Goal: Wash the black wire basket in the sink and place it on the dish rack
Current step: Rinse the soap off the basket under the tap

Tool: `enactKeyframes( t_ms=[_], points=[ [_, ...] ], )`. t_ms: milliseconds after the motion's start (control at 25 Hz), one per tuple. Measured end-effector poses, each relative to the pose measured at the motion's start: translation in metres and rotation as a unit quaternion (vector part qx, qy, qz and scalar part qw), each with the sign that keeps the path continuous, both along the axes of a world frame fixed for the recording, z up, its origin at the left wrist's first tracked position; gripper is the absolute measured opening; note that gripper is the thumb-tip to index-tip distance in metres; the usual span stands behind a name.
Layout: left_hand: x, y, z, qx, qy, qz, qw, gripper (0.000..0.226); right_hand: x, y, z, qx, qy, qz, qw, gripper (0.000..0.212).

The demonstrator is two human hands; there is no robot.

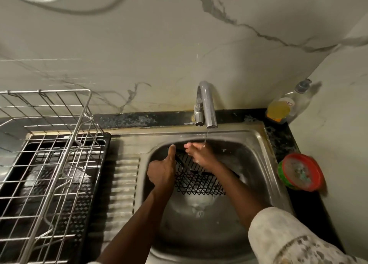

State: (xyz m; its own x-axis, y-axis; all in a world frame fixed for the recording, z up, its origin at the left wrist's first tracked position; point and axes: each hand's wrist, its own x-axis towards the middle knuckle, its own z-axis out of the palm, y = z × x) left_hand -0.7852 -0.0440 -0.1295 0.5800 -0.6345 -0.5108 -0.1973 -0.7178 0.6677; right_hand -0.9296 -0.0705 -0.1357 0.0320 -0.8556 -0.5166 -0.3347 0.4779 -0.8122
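Forearms reach up from the bottom of the frame into the sink (258, 144), washing the basket (199, 182).
Left hand (162, 172) curls round the basket's left edge, thumb up. Right hand (201, 154) lies on the mesh under the thin stream from the tap (207, 104); I cannot tell whether it grips. Basket stands tilted inside the sink, centre frame. Washing looks under way; moving it to the rack (49, 144), at left, remains.
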Motion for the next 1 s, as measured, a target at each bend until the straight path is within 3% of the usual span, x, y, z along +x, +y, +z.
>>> enactKeyframes(
  t_ms=[80, 160, 280, 320, 400, 440, 520, 600, 680, 760, 880, 1000],
  points=[
    [0.002, -0.003, -0.002, 0.021, 0.043, 0.016, 0.999, 0.089, -0.004, -0.002, 0.032, -0.032, -0.026, -0.001, 0.999, 0.051],
    [0.003, -0.004, -0.008, 0.0, 0.127, 0.014, 0.992, 0.083, -0.006, 0.005, 0.053, -0.129, 0.076, 0.042, 0.988, 0.053],
    [-0.001, -0.008, -0.016, -0.018, 0.241, 0.026, 0.97, 0.071, -0.002, 0.019, 0.057, -0.246, 0.252, 0.088, 0.932, 0.049],
    [0.0, -0.009, -0.018, -0.023, 0.222, 0.005, 0.975, 0.063, -0.004, 0.018, 0.052, -0.259, 0.252, 0.067, 0.93, 0.048],
    [0.0, -0.008, 0.011, -0.05, 0.047, -0.115, 0.991, 0.052, -0.016, 0.011, 0.053, -0.238, 0.194, 0.007, 0.952, 0.048],
    [0.001, -0.008, 0.021, -0.087, -0.068, -0.187, 0.976, 0.046, -0.024, 0.006, 0.054, -0.217, 0.156, -0.017, 0.963, 0.049],
    [-0.006, -0.003, 0.045, -0.192, -0.168, -0.281, 0.925, 0.035, -0.036, -0.002, 0.057, -0.187, 0.076, -0.047, 0.978, 0.045],
    [-0.025, -0.004, 0.055, -0.233, -0.14, -0.369, 0.889, 0.037, -0.037, -0.009, 0.058, -0.16, 0.034, -0.084, 0.983, 0.04],
    [-0.045, -0.012, 0.048, -0.234, -0.135, -0.421, 0.866, 0.054, -0.032, -0.018, 0.057, -0.147, 0.055, -0.111, 0.981, 0.039],
    [-0.052, -0.026, 0.043, -0.233, -0.154, -0.401, 0.872, 0.063, -0.02, -0.021, 0.059, -0.171, 0.128, -0.131, 0.968, 0.037],
    [-0.052, -0.042, 0.044, -0.213, -0.18, -0.424, 0.862, 0.053, -0.009, -0.016, 0.069, -0.206, 0.227, -0.172, 0.936, 0.04],
    [-0.061, -0.05, 0.045, -0.212, -0.169, -0.419, 0.867, 0.05, -0.017, -0.019, 0.067, -0.242, 0.32, -0.138, 0.905, 0.033]
  ],
)
